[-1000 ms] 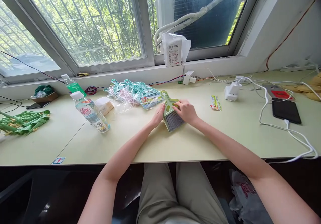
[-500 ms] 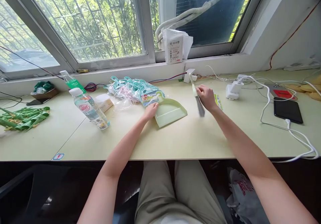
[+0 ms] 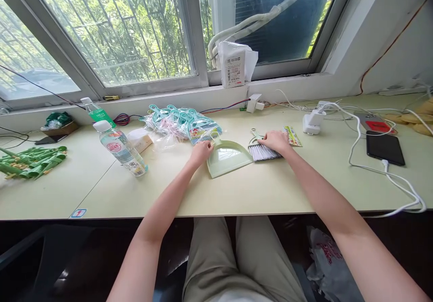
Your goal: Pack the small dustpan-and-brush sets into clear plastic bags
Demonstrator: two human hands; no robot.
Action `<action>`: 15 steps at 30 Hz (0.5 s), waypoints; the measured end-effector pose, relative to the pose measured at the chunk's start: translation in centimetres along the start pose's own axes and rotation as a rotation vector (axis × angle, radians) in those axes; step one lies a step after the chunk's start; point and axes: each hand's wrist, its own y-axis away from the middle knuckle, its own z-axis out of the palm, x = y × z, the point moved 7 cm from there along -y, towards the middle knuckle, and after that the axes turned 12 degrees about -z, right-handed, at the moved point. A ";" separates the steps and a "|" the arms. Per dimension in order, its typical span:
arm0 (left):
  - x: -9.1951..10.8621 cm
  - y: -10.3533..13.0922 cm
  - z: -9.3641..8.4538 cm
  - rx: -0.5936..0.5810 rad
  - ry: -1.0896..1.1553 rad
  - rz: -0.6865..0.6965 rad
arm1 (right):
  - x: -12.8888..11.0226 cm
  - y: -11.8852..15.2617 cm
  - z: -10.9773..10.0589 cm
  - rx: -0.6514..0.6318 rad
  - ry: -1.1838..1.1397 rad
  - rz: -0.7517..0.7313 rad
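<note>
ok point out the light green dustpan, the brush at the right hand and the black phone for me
light green dustpan (image 3: 230, 158): head view, middle of its pan
brush (image 3: 264, 153): head view, on its bristles
black phone (image 3: 384, 149): head view, on its dark face

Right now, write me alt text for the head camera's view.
On a pale table, a person's left-hand grip holds a light green dustpan near its handle; the right-hand grip holds a brush beside it. Plastic-wrapped teal items lie behind, leftward.
</note>
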 end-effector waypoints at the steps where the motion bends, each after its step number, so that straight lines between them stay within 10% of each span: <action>1: 0.1 0.1 0.1 -0.002 -0.016 0.000 | 0.0 0.0 0.1 -0.027 -0.017 -0.008; 6: 0.7 0.5 0.4 0.000 -0.074 0.019 | 1.4 0.0 -0.2 -0.096 -0.060 -0.003; 10: 1.0 0.8 0.6 -0.012 -0.078 -0.002 | 2.7 0.0 -3.9 0.139 -0.165 0.005; 15: 2.3 2.0 1.4 -0.071 -0.001 -0.053 | -4.9 1.7 -4.7 0.114 -0.354 -0.364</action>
